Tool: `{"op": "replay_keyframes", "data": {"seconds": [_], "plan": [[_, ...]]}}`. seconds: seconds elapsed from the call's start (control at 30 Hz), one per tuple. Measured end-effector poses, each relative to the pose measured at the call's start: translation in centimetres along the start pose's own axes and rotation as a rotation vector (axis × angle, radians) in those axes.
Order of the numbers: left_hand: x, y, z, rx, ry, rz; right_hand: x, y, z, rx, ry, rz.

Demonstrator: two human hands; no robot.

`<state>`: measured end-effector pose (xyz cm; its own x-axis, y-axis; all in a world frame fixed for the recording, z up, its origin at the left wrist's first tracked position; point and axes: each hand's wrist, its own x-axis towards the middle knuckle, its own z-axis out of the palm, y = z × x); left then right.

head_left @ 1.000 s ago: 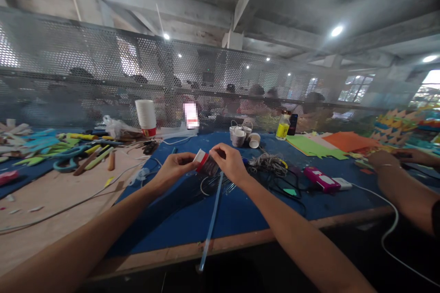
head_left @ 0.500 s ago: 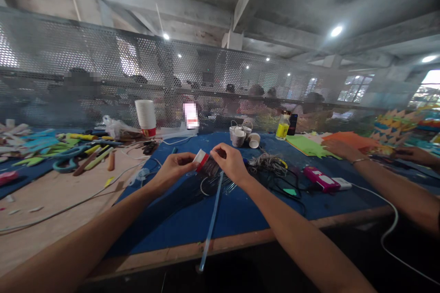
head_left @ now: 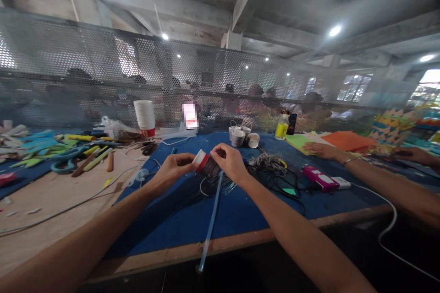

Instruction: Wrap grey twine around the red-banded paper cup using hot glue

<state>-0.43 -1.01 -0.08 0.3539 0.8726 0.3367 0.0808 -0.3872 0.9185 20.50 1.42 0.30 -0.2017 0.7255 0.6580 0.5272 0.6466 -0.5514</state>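
Note:
My left hand (head_left: pixel 177 167) pinches the white rim of a small paper cup (head_left: pixel 203 161) with a red band. Grey-brown cord (head_left: pixel 210 169) is wound round its lower part. The cup lies tilted in the air above the blue mat, its rim toward the left. My right hand (head_left: pixel 228 161) is closed at its other end, thumb and fingertips pressed against the cord; whether they pinch a loose strand is hidden. Below them, a long translucent stick (head_left: pixel 212 224) reaches over the table's front edge. Several cord-wrapped paper cups (head_left: pixel 238 137) stand farther back.
A paper cup stack (head_left: pixel 145 119), scissors (head_left: pixel 65 160) and tools are at left. Right of my hands lie tangled cord (head_left: pixel 270 165), a magenta device (head_left: pixel 319 178) and a yellow-labelled bottle (head_left: pixel 282 126). A co-worker's hand (head_left: pixel 325 150) rests on coloured paper (head_left: pixel 297 142).
The cup has turned slightly between my fingers, while both my hands stay nearly in place. At the right, the co-worker's hand has slid left onto the green paper.

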Motion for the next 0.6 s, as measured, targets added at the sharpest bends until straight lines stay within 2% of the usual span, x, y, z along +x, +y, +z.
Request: {"op": "replay_keyframes", "data": {"seconds": [0.6], "plan": [[-0.12, 0.82, 0.21, 0.033, -0.005, 0.037, 0.1, 0.49, 0.11, -0.005, -0.003, 0.047]]}}
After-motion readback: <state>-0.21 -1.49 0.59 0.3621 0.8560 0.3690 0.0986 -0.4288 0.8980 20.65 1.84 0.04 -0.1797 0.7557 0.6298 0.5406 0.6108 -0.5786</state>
